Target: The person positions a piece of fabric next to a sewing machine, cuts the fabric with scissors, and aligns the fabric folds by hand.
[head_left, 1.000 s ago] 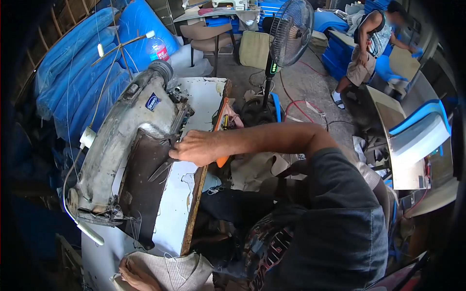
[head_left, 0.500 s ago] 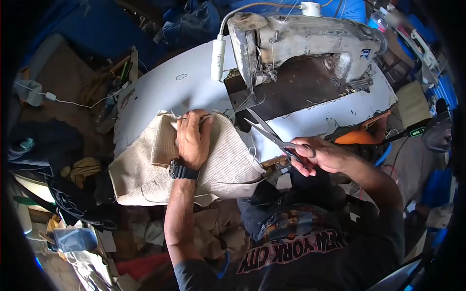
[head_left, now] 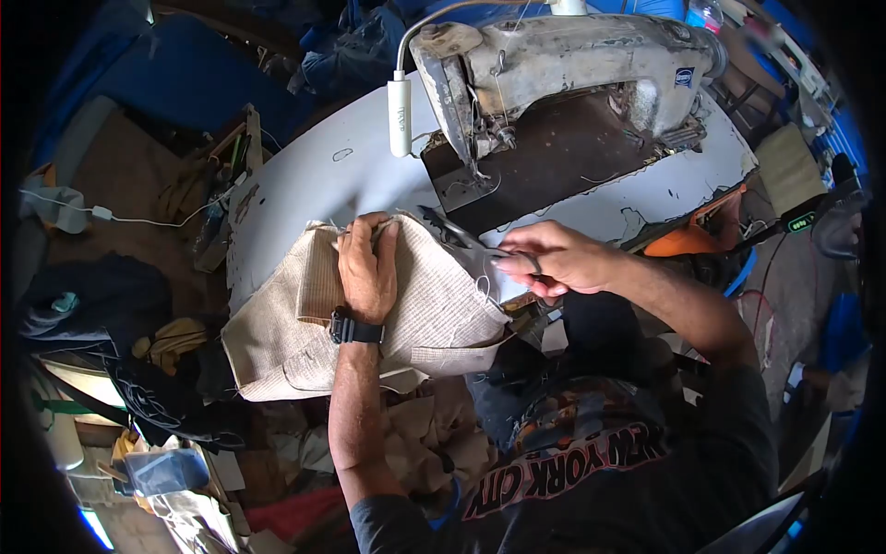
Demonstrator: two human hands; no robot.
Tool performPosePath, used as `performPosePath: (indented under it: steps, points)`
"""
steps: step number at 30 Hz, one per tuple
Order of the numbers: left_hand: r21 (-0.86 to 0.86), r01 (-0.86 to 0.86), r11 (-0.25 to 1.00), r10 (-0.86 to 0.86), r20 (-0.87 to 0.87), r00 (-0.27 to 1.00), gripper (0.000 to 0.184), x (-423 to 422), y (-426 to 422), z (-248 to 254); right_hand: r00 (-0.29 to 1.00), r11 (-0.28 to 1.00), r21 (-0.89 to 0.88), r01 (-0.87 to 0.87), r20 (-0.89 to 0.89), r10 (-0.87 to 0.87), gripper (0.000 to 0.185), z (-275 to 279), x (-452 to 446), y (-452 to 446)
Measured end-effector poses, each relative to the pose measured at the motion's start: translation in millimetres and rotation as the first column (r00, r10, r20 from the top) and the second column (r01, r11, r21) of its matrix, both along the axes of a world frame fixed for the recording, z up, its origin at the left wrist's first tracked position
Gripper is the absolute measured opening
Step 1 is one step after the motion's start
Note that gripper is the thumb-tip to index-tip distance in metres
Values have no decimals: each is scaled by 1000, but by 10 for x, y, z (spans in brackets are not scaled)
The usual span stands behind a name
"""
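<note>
A beige ribbed piece of fabric (head_left: 443, 309), partly folded over at its left, lies across the front of the white table and hangs past its edge. My left hand (head_left: 366, 277) is on it, with fingers curled over the fold at the upper edge and gripping it. My right hand (head_left: 558, 258) is closed around the handles of a pair of scissors (head_left: 471, 244). The blades point up and left, beside the fabric's upper right edge; whether they touch it I cannot tell. A loose thread loop sticks out at the fabric's right edge.
A worn sewing machine (head_left: 572, 60) stands behind my hands on the white table (head_left: 305, 189). A white lamp (head_left: 399, 115) hangs from a bent neck by its needle end. Cloth scraps (head_left: 406, 429) lie below the table, and an orange object (head_left: 678, 240) is at its right.
My right hand and the scissors have moved left and up, bringing the blades to the fabric's upper right edge. The blades look closer together. My left hand keeps its place on the fabric.
</note>
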State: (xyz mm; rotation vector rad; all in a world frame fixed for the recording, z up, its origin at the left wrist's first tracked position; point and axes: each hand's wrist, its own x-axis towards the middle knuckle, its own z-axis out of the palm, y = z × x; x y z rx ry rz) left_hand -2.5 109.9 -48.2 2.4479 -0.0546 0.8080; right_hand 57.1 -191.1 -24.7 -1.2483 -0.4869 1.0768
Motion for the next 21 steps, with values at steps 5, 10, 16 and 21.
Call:
performPosePath:
  steps: [5, 10, 16, 21]
  points:
    - [-34, -40, 999, 37, -74, 997, 25, -17, 12, -3, 582, 889, -283, 361, 813, 22, 43, 136, -3, -603]
    - [-3, -42, 999, 41, -63, 997, 26, 2, -5, 45, 76, 809, -309, 500, 946, 315, 33, 319, 178, -1105]
    - [-292, 67, 954, -80, -30, 996, 21, -599, -295, 746, 444, 972, 78, 224, 879, -173, 57, 63, -585, -442]
    - [-327, -82, 942, 55, -91, 994, 16, -1448, -896, 1360, 564, 983, 182, 13, 810, -158, 34, -378, -741, 49]
